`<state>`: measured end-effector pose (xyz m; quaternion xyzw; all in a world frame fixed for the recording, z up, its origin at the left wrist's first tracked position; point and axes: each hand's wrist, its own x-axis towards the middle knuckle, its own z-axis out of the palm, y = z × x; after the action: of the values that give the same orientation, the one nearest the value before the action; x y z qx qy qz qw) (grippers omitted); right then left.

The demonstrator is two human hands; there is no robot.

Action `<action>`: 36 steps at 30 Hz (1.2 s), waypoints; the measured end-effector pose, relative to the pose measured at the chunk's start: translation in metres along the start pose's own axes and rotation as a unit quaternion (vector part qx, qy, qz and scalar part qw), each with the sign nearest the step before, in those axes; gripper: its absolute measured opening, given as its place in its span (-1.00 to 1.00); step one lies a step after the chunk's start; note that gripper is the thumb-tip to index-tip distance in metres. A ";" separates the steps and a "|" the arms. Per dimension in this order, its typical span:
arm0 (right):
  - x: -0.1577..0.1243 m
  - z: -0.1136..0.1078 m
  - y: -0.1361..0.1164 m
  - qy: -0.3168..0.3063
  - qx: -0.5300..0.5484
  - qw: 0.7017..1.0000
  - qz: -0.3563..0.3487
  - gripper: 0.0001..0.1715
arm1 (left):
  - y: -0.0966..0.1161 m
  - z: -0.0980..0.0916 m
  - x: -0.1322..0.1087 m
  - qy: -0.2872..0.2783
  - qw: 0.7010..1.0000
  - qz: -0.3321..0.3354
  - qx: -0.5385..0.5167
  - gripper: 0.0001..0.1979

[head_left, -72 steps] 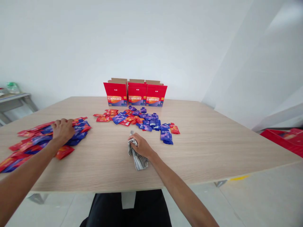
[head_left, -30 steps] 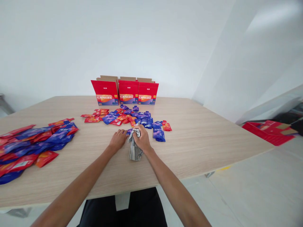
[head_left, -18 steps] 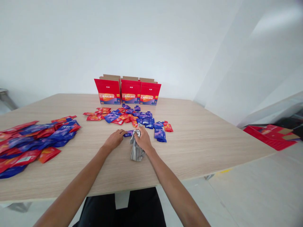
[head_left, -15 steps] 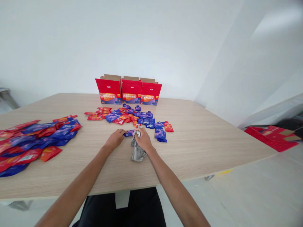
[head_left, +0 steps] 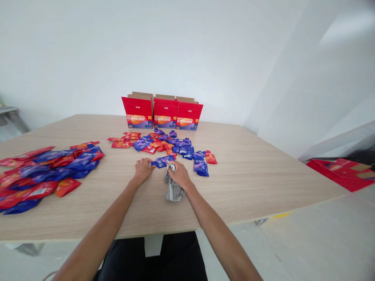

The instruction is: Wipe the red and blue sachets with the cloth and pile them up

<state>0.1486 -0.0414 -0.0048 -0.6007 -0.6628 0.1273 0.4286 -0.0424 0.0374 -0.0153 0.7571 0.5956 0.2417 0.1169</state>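
We see a pale wooden table [head_left: 249, 183] filling most of the view. Along its left edge lies a broad heap of red and blue sachets [head_left: 49, 168]. At the middle of the far edge three red boxes [head_left: 162, 113] stand upright in a row, touching side by side, their top flaps open. On the floor beyond the right edge we make out flat red cartons [head_left: 340, 173]. In front of the boxes a looser scatter of sachets [head_left: 164, 144] spreads toward the table's centre.

Near the middle of the near edge, a striped cloth [head_left: 173, 190] hangs bunched from the right hand [head_left: 180, 175], whose fingers are curled and pressed together round its top; its lower end rests on the table. The left hand [head_left: 142, 170] lies just beside it, thumb and fingertips pinching the left end of a blue sachet [head_left: 162, 160]. This sachet sits at the scatter's near fringe, between the two hands. We cannot tell whether the cloth touches it.
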 end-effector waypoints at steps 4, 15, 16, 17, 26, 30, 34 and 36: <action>0.002 -0.005 -0.007 0.062 0.047 0.996 -0.046 -0.77 | -0.013 0.001 0.007 -0.005 0.980 -0.003 -0.199 -0.70; -0.004 -0.006 -0.021 -0.016 0.118 0.977 -0.174 -0.68 | 0.007 -0.011 0.004 0.042 0.689 -0.108 -0.715 -0.71; -0.006 -0.004 -0.022 -0.038 0.115 0.975 -0.186 -0.66 | 0.010 -0.012 0.003 0.044 0.679 -0.111 -0.724 -0.75; -0.007 -0.001 -0.024 -0.056 0.110 0.972 -0.198 -0.64 | 0.013 -0.013 0.001 0.039 0.675 -0.113 -0.728 -0.79; -0.015 0.011 -0.032 -0.031 0.043 0.985 -0.162 -0.41 | 0.029 -0.006 -0.021 -0.213 0.636 -0.142 -0.728 -0.70; -0.012 0.009 -0.030 0.051 0.059 0.987 -0.140 -0.49 | 0.029 -0.001 -0.025 -0.268 0.635 -0.127 -0.714 -0.70; -0.008 0.004 -0.026 0.106 0.068 0.984 -0.128 -0.76 | 0.032 0.002 -0.028 -0.291 0.626 -0.109 -0.715 -0.69; -0.007 0.002 -0.025 0.113 0.072 0.982 -0.132 -0.79 | 0.036 0.004 -0.030 -0.285 0.625 -0.109 -0.719 -0.69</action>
<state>0.1294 -0.0534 0.0080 -0.4862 -0.6723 0.0483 0.5561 -0.0154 -0.0004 -0.0090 0.3930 0.2474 0.3508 0.8132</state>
